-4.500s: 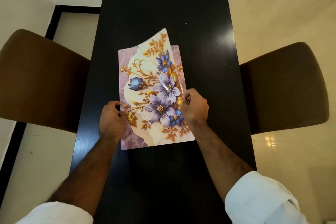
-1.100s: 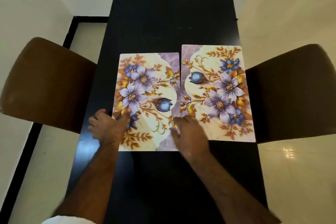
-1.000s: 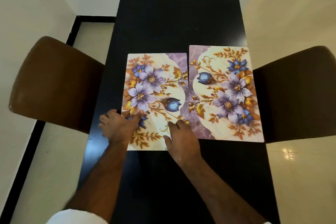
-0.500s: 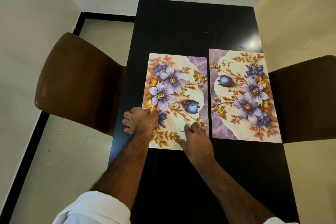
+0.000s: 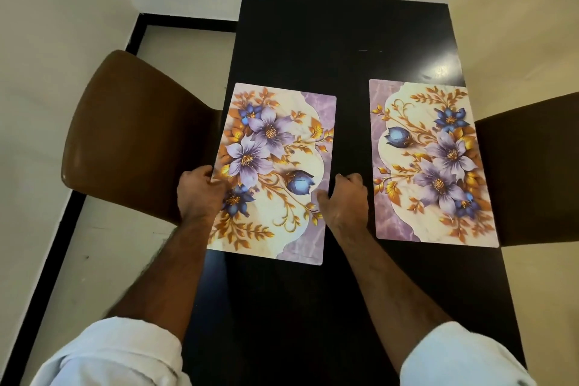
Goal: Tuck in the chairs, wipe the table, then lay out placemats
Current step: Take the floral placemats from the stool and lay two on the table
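The left placemat (image 5: 272, 172) lies flat at centre-left on the dark tabletop (image 5: 344, 41). The hands sit at its long edges, the left hand (image 5: 200, 194) pinching the left edge, the right hand (image 5: 343, 202) curled at the right edge, though I can't quite tell if it grips. It looks thin, light and bendy, likely slick on that glossy surface; best taken by opposite edges. The right placemat (image 5: 434, 163) lies apart, centre-right.
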